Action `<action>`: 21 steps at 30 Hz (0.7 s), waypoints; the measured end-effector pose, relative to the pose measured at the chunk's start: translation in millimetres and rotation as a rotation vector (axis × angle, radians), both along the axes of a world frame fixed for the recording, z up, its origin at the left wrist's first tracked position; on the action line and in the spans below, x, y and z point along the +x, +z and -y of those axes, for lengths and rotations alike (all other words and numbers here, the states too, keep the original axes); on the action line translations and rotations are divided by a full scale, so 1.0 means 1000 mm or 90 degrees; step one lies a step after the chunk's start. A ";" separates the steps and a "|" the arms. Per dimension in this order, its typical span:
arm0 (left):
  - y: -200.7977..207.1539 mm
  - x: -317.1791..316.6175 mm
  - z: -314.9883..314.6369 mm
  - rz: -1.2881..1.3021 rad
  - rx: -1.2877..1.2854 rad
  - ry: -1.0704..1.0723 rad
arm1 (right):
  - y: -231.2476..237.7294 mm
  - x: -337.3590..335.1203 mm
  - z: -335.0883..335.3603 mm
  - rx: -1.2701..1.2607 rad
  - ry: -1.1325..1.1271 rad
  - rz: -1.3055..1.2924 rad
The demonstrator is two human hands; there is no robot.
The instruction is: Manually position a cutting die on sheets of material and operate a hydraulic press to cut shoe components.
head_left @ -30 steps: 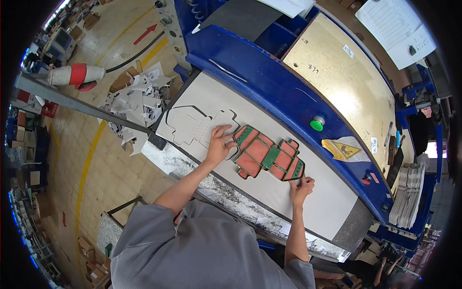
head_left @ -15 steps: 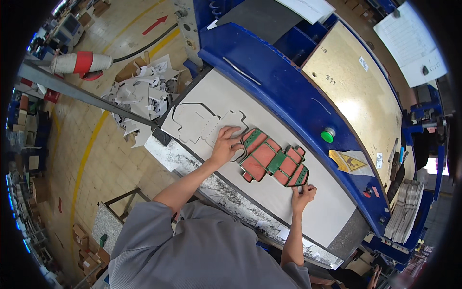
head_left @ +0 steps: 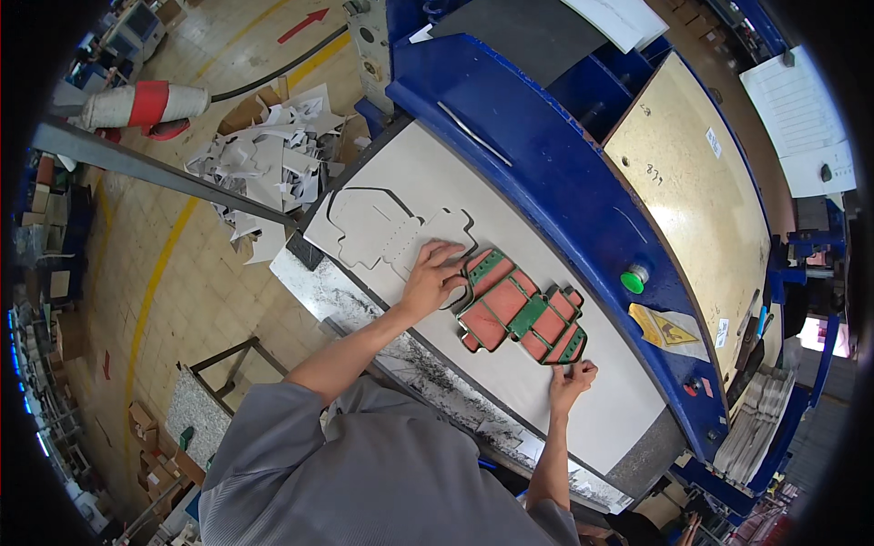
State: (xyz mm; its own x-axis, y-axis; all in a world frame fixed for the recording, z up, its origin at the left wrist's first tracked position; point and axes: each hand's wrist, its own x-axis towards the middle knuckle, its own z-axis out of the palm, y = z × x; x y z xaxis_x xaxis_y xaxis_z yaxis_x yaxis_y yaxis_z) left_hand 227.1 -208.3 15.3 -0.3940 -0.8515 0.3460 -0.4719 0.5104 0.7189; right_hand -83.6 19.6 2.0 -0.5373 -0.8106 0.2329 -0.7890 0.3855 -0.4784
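A cutting die (head_left: 526, 314) with red pads and green strips inside a dark outline lies flat on a pale cardboard sheet (head_left: 605, 419). At its left end, the curved fingers and thumb of my left hand (head_left: 431, 280) grip the edge. My right hand (head_left: 570, 388) pinches the lower right end between thumb and fingers. To the left of the die, the sheet carries a cut outline (head_left: 375, 227) of similar shape, with dark gaps along its edges and rows of small perforations. My left hand partly covers the outline's right end.
Behind the sheet rises a blue machine frame (head_left: 546, 182) with a green button (head_left: 635, 278) and a yellow warning label (head_left: 663, 328). Cardboard scraps (head_left: 273, 164) are heaped at the left past a grey metal bar (head_left: 173, 177). Stacked sheets (head_left: 757, 423) sit at the right.
The view has turned slightly. Both hands stay on the die, which keeps nearly the same place on the sheet.
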 end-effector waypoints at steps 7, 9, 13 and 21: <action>0.000 -0.001 0.001 0.001 -0.005 0.009 | -0.001 -0.003 0.000 0.009 -0.010 0.036; -0.001 -0.002 0.002 0.005 -0.002 0.004 | -0.002 -0.004 0.001 0.012 -0.017 0.041; -0.003 -0.004 0.003 0.023 -0.008 0.008 | 0.000 -0.004 0.004 0.017 -0.017 0.020; -0.001 -0.006 0.006 0.027 -0.003 0.008 | 0.003 -0.006 0.007 0.038 -0.030 -0.004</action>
State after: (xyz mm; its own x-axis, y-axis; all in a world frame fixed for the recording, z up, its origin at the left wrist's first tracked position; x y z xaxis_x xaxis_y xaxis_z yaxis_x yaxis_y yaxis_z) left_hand 221.3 -214.1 14.0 -0.3972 -0.8552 0.3331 -0.5080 0.5071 0.6963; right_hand -89.7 12.6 5.1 -0.5733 -0.7973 0.1885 -0.7726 0.4495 -0.4483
